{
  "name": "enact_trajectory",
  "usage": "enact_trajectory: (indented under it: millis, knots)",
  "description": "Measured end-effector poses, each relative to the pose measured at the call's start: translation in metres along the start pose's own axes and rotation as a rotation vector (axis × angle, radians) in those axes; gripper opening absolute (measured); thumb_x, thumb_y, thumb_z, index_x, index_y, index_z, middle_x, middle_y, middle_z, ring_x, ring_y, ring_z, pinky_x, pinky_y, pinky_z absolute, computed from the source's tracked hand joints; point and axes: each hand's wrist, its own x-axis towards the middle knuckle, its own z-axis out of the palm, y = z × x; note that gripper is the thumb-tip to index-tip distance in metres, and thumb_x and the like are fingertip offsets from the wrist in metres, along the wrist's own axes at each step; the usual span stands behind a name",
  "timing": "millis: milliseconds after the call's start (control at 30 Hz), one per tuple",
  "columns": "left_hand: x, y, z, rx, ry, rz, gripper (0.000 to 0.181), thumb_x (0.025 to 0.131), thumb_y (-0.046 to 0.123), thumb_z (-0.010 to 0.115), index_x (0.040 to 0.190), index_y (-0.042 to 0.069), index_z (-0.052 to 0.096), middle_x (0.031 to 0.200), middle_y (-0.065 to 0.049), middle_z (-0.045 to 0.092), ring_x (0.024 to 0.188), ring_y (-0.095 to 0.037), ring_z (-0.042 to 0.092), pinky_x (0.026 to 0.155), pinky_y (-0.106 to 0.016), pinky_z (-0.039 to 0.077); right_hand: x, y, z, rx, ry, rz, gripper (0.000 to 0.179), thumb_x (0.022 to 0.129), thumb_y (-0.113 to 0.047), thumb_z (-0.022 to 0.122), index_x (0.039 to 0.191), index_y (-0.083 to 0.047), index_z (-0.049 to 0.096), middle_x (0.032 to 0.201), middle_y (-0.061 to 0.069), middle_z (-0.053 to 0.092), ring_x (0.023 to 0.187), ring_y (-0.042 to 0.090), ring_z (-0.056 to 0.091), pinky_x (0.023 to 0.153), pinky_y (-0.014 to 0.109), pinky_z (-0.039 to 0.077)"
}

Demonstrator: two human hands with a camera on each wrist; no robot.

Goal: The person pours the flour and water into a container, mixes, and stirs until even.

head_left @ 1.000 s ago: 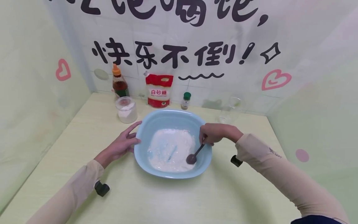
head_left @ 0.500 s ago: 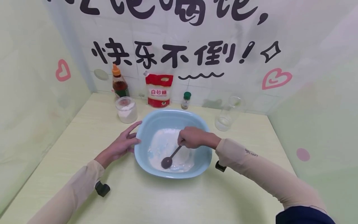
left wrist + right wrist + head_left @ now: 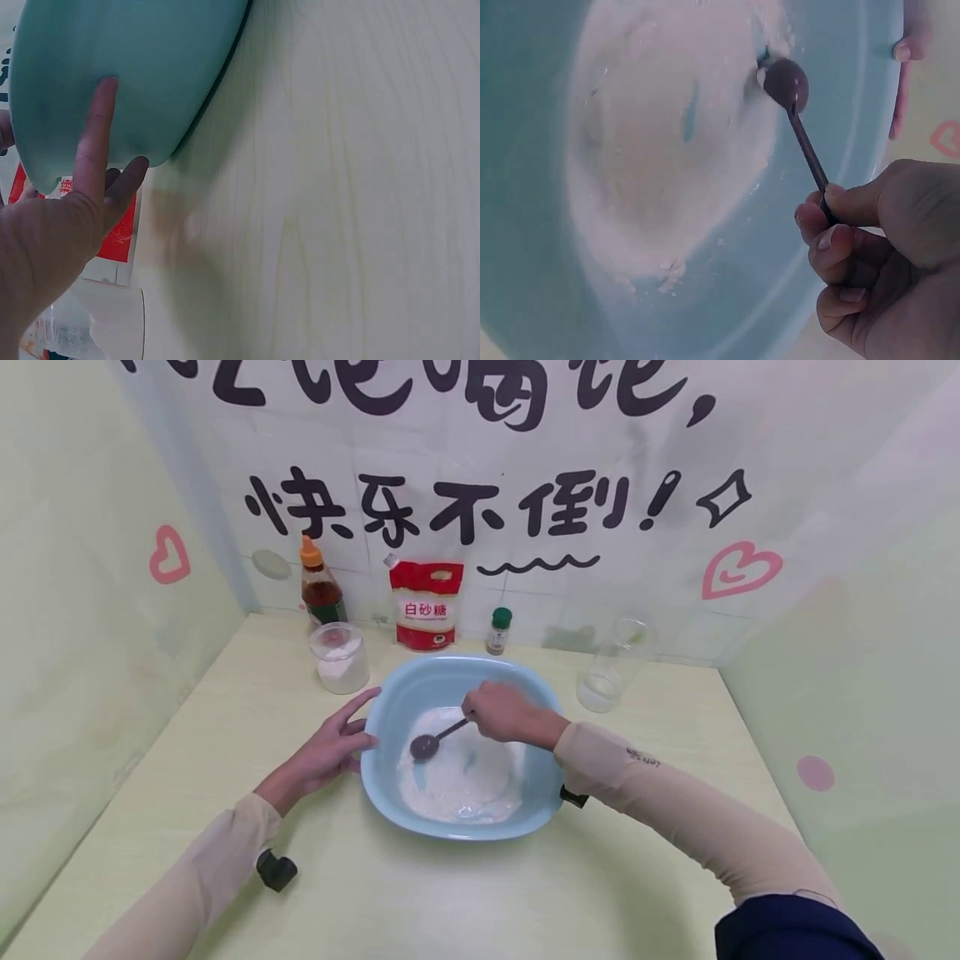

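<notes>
A light blue plastic basin stands on the table with a white, floury, partly wet-looking mixture spread over its bottom. My right hand is over the basin, pinching the thin handle of a dark spoon between thumb and curled fingers. The spoon's round bowl dips into the mixture at its left side in the head view. My left hand rests against the basin's left side. In the left wrist view its fingers lie straight along the outer wall.
Along the back stand a sauce bottle with an orange cap, a clear jar of white powder, a red-and-white sugar pouch and a small green-capped bottle. A clear glass vessel is behind the basin, to the right.
My right hand has swept the spoon from the basin's right side along the front to the left, leaving tracks in the mixture. The left hand and basin have stayed in place.
</notes>
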Motion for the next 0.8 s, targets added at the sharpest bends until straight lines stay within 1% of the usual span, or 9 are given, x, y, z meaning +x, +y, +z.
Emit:
enact_trajectory:
  millis: [100,200,300,367,433,533,633,733,800]
  knots:
    - [0.001,0.000,0.001,0.003,-0.003,0.002,0.085,0.092,0.002,0.056,0.161,0.030,0.014,0.155,-0.033,0.031,0.109,-0.028,0.067,0.076,-0.053,0.062,-0.004,0.007,-0.005,-0.095,0.035,0.041,0.022,0.091,-0.004,0.063,0.107,-0.010,0.076,0.090,0.003,0.073,0.077,0.019,0.057,0.067,0.027,0.049]
    - [0.001,0.000,0.001,0.007,-0.006,0.003,0.085,0.092,0.002,0.056,0.161,0.030,0.014,0.155,-0.034,0.031,0.108,-0.028,0.067,0.076,-0.053,0.062,-0.013,0.019,-0.011,-0.143,0.030,0.084,0.023,0.089,-0.004,0.063,0.107,-0.009,0.075,0.090,0.005,0.072,0.077,0.021,0.057,0.064,0.028,0.049]
    - [0.001,0.001,0.002,0.006,0.003,-0.003,0.085,0.091,0.002,0.056,0.160,0.031,0.016,0.154,-0.033,0.033,0.108,-0.028,0.067,0.075,-0.053,0.062,-0.027,0.033,-0.018,-0.143,0.007,0.112,0.020,0.088,-0.003,0.062,0.103,-0.009,0.074,0.086,0.005,0.068,0.075,0.021,0.055,0.061,0.028,0.048]
    - [0.000,0.002,0.003,0.005,0.005,-0.003,0.085,0.091,0.001,0.056,0.160,0.031,0.016,0.153,-0.033,0.034,0.107,-0.028,0.067,0.075,-0.053,0.062,-0.038,0.042,-0.023,-0.127,-0.023,0.127,0.017,0.088,-0.002,0.060,0.096,-0.009,0.074,0.081,0.006,0.065,0.072,0.021,0.053,0.060,0.028,0.047]
    - [0.000,0.003,0.003,0.005,0.008,-0.005,0.086,0.090,0.001,0.057,0.160,0.031,0.016,0.152,-0.033,0.034,0.107,-0.028,0.067,0.075,-0.053,0.062,-0.048,0.050,-0.028,-0.105,-0.064,0.133,0.018,0.089,-0.002,0.059,0.090,-0.010,0.075,0.077,0.005,0.062,0.070,0.020,0.051,0.059,0.027,0.045]
    - [-0.001,0.003,0.002,0.008,0.001,-0.003,0.086,0.091,0.001,0.057,0.160,0.031,0.015,0.152,-0.035,0.033,0.107,-0.029,0.066,0.075,-0.053,0.062,-0.062,0.057,-0.035,-0.055,-0.152,0.102,0.022,0.089,0.000,0.059,0.086,-0.011,0.078,0.074,0.002,0.065,0.066,0.017,0.051,0.057,0.025,0.044]
    - [-0.002,0.004,0.001,0.010,0.002,-0.005,0.086,0.092,0.002,0.057,0.160,0.031,0.015,0.153,-0.034,0.033,0.108,-0.029,0.066,0.075,-0.053,0.062,-0.070,0.059,-0.036,0.036,-0.250,0.048,0.023,0.089,0.002,0.062,0.089,-0.012,0.080,0.076,0.001,0.070,0.063,0.013,0.055,0.056,0.022,0.047]
    - [-0.002,0.004,0.001,0.010,-0.001,-0.006,0.086,0.092,0.002,0.057,0.160,0.031,0.014,0.154,-0.034,0.031,0.108,-0.029,0.066,0.075,-0.052,0.062,-0.069,0.054,-0.031,0.121,-0.326,-0.017,0.021,0.090,0.002,0.064,0.091,-0.011,0.081,0.081,0.004,0.074,0.063,0.011,0.058,0.057,0.020,0.049]
    - [-0.001,0.004,0.002,0.007,0.001,-0.008,0.086,0.092,0.002,0.057,0.160,0.031,0.015,0.154,-0.034,0.031,0.107,-0.028,0.067,0.075,-0.052,0.062,-0.065,0.047,-0.025,0.146,-0.345,-0.044,0.019,0.091,0.000,0.065,0.094,-0.012,0.081,0.086,0.005,0.075,0.066,0.010,0.059,0.060,0.019,0.051]
